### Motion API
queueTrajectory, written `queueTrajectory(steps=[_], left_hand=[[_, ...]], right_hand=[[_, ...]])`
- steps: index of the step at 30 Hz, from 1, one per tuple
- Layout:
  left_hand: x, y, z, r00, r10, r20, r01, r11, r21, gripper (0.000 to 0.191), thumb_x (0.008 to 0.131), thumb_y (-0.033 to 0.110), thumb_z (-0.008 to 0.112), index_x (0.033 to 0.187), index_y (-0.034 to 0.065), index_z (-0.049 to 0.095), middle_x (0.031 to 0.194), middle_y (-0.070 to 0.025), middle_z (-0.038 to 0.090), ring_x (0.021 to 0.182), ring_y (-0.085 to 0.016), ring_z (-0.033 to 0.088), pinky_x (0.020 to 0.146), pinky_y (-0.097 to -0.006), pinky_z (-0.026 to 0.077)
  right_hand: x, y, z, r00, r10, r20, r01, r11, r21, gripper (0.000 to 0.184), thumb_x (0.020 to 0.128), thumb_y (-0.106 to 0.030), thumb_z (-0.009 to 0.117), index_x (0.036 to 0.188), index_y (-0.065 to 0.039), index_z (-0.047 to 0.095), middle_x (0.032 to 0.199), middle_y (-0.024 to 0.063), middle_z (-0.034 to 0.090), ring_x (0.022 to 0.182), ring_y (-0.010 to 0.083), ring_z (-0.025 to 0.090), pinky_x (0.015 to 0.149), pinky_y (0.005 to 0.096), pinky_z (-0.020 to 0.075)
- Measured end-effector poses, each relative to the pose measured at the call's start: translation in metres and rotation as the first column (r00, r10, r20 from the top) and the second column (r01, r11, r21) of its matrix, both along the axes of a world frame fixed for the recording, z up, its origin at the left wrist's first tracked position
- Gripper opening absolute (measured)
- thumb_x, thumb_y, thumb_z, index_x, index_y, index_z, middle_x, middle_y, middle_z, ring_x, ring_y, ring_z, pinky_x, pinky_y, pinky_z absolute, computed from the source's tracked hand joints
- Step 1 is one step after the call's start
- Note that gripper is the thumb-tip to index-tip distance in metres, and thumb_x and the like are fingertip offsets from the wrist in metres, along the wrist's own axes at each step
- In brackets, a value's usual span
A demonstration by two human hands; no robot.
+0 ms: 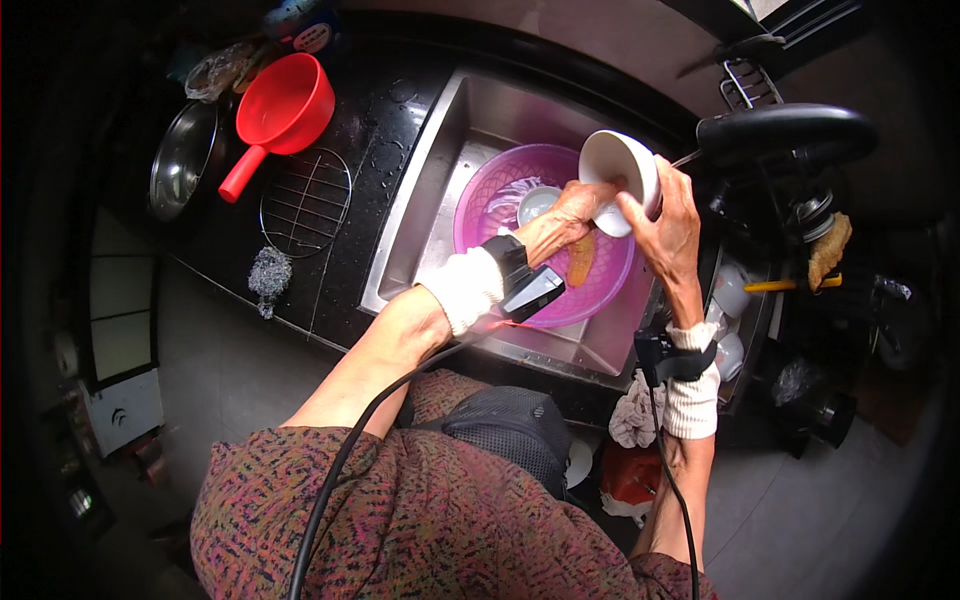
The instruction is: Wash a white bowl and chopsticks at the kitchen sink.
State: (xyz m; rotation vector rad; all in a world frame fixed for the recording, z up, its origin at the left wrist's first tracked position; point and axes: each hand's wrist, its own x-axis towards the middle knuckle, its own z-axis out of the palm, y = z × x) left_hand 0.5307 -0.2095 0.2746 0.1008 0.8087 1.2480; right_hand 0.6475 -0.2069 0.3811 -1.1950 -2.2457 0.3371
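Note:
A white bowl (626, 169) is tipped on its side over a pink plastic basin (469, 217) in the steel sink (450, 169). My right hand (667, 217) grips the bowl's rim and outer wall from the right. My left hand (574, 214) reaches to the bowl's opening; its fingertips are partly hidden, so what they hold cannot be told. Another white bowl (536, 201) sits in the basin beside my left hand. An orange-brown item, perhaps a scrubbing pad (580, 260), lies in the basin below that hand.
Left of the sink, the black counter (360, 187) holds a red dipper (285, 105), a round wire rack (306, 202), a metal scourer (270, 276) and a steel pan (184, 161). Several white bowls (729, 356) stand to the right. A cloth (636, 411) hangs near the front edge.

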Motion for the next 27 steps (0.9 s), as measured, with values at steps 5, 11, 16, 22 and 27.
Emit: queueTrajectory(steps=[5, 11, 16, 22, 27], left_hand=[[0.011, -0.007, 0.015, 0.979, -0.165, 0.122, 0.151, 0.981, 0.119, 0.034, 0.077, 0.015, 0.067, 0.106, 0.0009, 0.055, 0.093, -0.0075, 0.059, 0.077, -0.016, 0.059, 0.064, -0.0284, 0.049], [0.018, 0.001, 0.005, 0.869, -0.426, 0.253, 0.381, 0.900, 0.209, 0.009, 0.078, 0.011, 0.059, 0.080, 0.0117, 0.050, 0.053, 0.0041, 0.042, 0.038, -0.006, 0.039, 0.036, -0.0180, 0.031], [0.010, 0.013, -0.016, 0.980, -0.201, 0.007, 0.196, 0.962, 0.190, 0.025, 0.074, 0.010, 0.066, 0.095, 0.0107, 0.053, 0.072, 0.0008, 0.051, 0.058, -0.011, 0.049, 0.050, -0.0234, 0.039], [0.012, 0.021, 0.004, 0.966, -0.199, -0.162, 0.225, 0.961, 0.163, 0.030, 0.083, 0.020, 0.060, 0.110, 0.0099, 0.053, 0.093, -0.0010, 0.055, 0.076, -0.013, 0.054, 0.061, -0.0235, 0.043], [-0.024, 0.021, -0.012, 0.605, 0.023, -0.796, 0.538, 0.724, 0.431, 0.032, 0.089, 0.013, 0.050, 0.119, 0.0016, 0.049, 0.113, -0.0108, 0.056, 0.103, -0.021, 0.055, 0.089, -0.0343, 0.044]], right_hand=[[0.006, 0.003, 0.017, 0.968, 0.157, -0.197, -0.204, 0.946, -0.250, 0.079, 0.063, -0.034, 0.076, 0.128, -0.005, 0.040, 0.120, 0.0181, 0.044, 0.112, 0.0340, 0.046, 0.093, 0.0392, 0.0402], [0.004, 0.016, 0.019, 0.959, 0.111, -0.260, -0.193, 0.930, -0.314, 0.090, 0.057, -0.040, 0.079, 0.130, -0.007, 0.039, 0.117, 0.0200, 0.046, 0.107, 0.0317, 0.049, 0.091, 0.0385, 0.0415], [-0.011, 0.032, 0.001, 0.964, 0.139, -0.229, -0.173, 0.975, -0.136, 0.086, 0.057, -0.040, 0.078, 0.127, -0.004, 0.043, 0.123, 0.0185, 0.048, 0.114, 0.0330, 0.047, 0.097, 0.0372, 0.0376], [0.001, 0.033, -0.013, 0.966, -0.001, -0.257, -0.044, 0.985, -0.168, 0.089, 0.053, -0.040, 0.078, 0.124, 0.001, 0.044, 0.117, 0.0229, 0.048, 0.111, 0.0341, 0.047, 0.097, 0.0370, 0.0380], [-0.008, 0.020, -0.022, 0.975, 0.039, -0.218, -0.065, 0.991, -0.114, 0.087, 0.051, -0.040, 0.076, 0.122, -0.002, 0.045, 0.108, 0.0201, 0.049, 0.102, 0.0346, 0.049, 0.089, 0.0425, 0.0409]])
